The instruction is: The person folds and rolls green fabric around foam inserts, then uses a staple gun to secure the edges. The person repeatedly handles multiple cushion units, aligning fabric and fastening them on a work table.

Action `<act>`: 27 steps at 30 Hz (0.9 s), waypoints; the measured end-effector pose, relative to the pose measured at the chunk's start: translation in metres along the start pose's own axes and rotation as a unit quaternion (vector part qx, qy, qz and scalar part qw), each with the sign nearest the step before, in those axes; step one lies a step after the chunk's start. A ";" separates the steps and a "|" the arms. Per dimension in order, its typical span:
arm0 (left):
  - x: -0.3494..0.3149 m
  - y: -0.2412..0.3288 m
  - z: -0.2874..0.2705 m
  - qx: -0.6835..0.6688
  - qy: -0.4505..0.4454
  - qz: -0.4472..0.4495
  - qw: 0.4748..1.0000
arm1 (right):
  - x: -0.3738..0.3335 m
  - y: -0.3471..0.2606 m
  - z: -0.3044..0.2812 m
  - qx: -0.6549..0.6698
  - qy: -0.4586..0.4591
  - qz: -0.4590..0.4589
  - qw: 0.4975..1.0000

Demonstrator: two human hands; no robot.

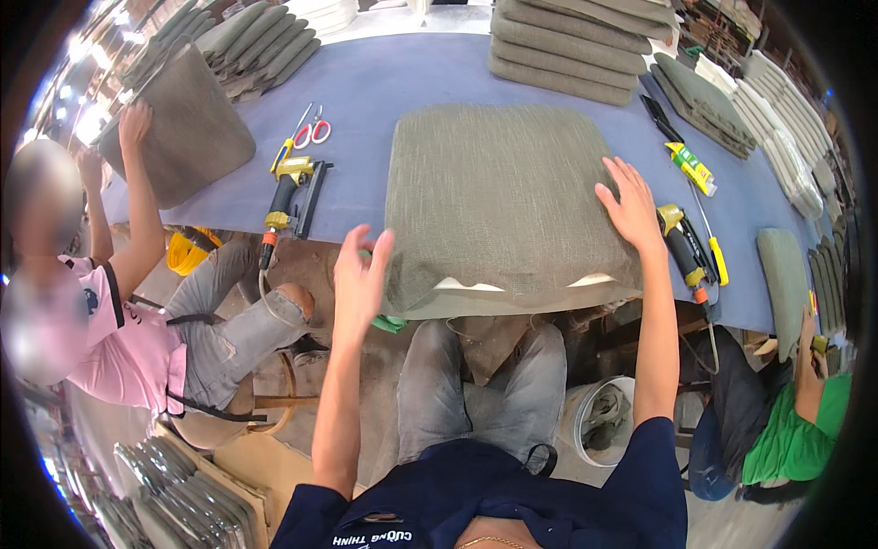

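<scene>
A grey-green, fabric-covered seat cushion [498, 192] lies on the blue-topped table in front of me. Along its near side the cloth edge hangs loose over the table edge, and strips of pale padding show beneath. My right hand [631, 203] rests at the cushion's right edge with fingers stretched out, holding nothing. By the near left corner, my left hand [359, 274] is raised with thumb and fingers apart, close to the cloth; whether it touches is hard to tell. One yellow-and-black staple gun [291, 197] lies left of the cushion, another [686, 245] to its right.
Red-handled scissors [314, 132] and a yellow-handled screwdriver [282, 156] lie at left; a second screwdriver [717, 256] and a yellow-green tube [692, 168] at right. Cushion stacks [572, 50] stand behind. A white bucket [585, 430] is below. Co-workers sit on both sides.
</scene>
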State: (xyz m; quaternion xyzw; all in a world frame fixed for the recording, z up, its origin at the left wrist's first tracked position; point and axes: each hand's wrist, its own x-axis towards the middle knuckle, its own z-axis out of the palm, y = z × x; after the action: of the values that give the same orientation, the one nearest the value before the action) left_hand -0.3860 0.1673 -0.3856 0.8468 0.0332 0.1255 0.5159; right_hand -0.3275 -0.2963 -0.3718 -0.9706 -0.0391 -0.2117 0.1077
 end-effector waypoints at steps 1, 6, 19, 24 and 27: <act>0.023 0.002 0.006 0.007 -0.054 -0.039 0.998 | 0.002 0.002 0.015 -0.010 -0.011 0.012 1.000; 0.043 -0.009 0.034 -0.060 -0.105 -0.081 0.989 | -0.004 -0.033 0.033 -0.073 -0.027 0.031 0.996; 0.040 -0.010 0.035 -0.130 -0.135 -0.062 0.980 | -0.019 -0.216 0.083 0.181 -0.007 -0.208 0.961; -0.025 0.007 0.038 -0.080 -0.057 -0.040 0.994 | -0.067 -0.153 0.009 0.240 -0.036 -0.232 0.942; -0.059 -0.006 0.053 -0.190 -0.024 -0.039 0.981 | -0.093 -0.054 -0.007 0.078 0.063 -0.105 0.989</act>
State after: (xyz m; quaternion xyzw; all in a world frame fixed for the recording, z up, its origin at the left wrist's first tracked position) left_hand -0.4289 0.1133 -0.4250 0.7342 0.0298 0.0891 0.6724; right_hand -0.4211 -0.2478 -0.3944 -0.9344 -0.1499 -0.2791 0.1625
